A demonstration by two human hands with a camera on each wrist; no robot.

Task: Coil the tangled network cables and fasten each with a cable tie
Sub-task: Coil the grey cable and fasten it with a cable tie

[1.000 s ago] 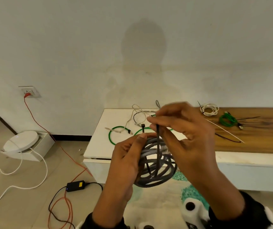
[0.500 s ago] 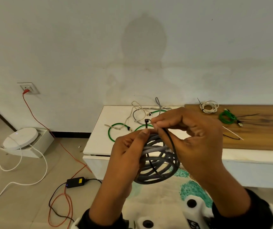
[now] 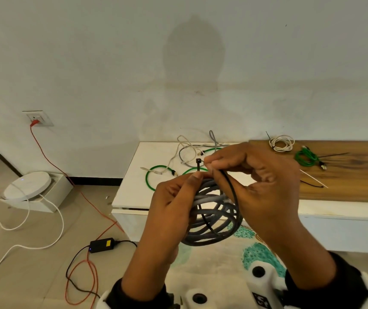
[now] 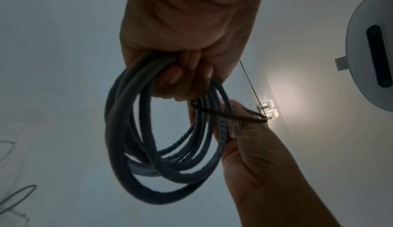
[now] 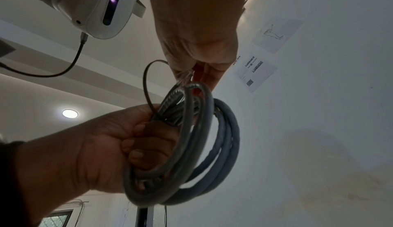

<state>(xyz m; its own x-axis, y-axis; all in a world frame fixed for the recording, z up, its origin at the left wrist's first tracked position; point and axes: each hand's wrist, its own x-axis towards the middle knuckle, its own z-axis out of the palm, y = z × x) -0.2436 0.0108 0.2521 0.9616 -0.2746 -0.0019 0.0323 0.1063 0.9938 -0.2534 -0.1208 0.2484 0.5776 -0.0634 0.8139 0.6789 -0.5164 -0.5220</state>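
While left grip clasps gray coil | right grip pinches cable tie above

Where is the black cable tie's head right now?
In the head view, the cable tie's head sticks up at centre, just above the left hand, beside the right hand.

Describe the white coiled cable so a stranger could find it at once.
Start at the wooden tabletop on the right. At its far left corner by the wall lies the white coiled cable. Unlike the green coil beside it, it is pale, with a black tie sticking up.
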